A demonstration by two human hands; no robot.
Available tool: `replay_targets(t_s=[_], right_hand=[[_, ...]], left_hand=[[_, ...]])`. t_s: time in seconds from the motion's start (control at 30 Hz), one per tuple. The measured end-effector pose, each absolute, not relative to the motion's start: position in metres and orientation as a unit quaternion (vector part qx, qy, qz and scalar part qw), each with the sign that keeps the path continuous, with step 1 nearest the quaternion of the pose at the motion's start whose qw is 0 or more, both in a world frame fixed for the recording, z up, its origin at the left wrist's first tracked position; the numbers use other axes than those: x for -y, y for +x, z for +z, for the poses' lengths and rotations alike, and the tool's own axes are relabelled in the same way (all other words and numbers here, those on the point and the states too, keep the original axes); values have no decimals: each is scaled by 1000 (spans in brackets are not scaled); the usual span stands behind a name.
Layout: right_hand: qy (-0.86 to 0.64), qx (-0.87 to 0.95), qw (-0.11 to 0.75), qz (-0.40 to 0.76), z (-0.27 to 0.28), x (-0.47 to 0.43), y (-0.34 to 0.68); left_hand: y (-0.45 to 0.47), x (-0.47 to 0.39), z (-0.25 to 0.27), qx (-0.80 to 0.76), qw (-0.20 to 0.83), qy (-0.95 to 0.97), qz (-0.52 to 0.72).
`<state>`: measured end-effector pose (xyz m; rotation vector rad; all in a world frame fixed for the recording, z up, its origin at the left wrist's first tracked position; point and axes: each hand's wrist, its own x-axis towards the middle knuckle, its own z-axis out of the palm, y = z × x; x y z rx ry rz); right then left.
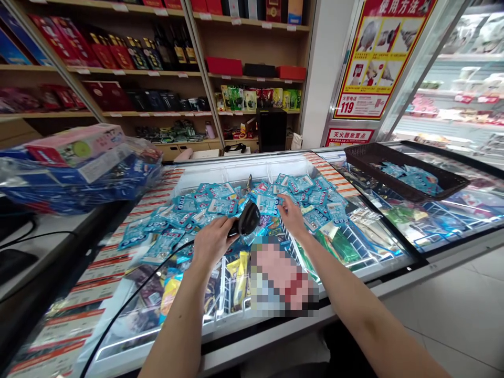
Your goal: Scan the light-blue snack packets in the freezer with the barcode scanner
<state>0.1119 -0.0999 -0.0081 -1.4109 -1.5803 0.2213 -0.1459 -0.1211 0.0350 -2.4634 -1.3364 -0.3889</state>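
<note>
My left hand [212, 241] is wrapped round the handle of a black barcode scanner [249, 219]. Its head faces a small blue packet [268, 205], whose right edge is pinched by the fingers of my right hand [290, 215]. Around both hands, many more blue packets [222, 206] lie spread and overlapping on the glass top of a chest freezer [189, 176]. From the scanner a black cable [137, 294] runs down to the lower left. The tips of my left fingers are partly hidden behind the scanner.
On the right part of the freezer top sits a dark brown basket [444, 181] with several blue packets inside. Plastic-wrapped boxes [90, 163] are stacked at the left. Wire baskets [226, 283] of frozen goods show through the glass. Stocked shelves [137, 73] stand behind.
</note>
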Motion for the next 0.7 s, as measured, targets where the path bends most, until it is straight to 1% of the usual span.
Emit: replay_targets(t_s=[0.13,0.33,0.43,0.5,0.57,0.7], right_hand=[[-591,632,496,65,-8,100,112],[-665,534,520,-44,-7,103,123],[-680,518,512,-80,-2,105,126],[-661,555,499,-77,0,105,121],[-614,632,471,-52,1,103,112],[-506,780,367,37,0,96,88]], left_hand=[[-146,120,33,461,152,-864,-133],[-152,119,29,473,156,-855,-143],[-158,118,31,487,157,-846,-150],[-162,117,34,495,160,-839,-157],[-166,117,39,501,163,-834,-163],[-169,115,44,516,164,-823,-175]])
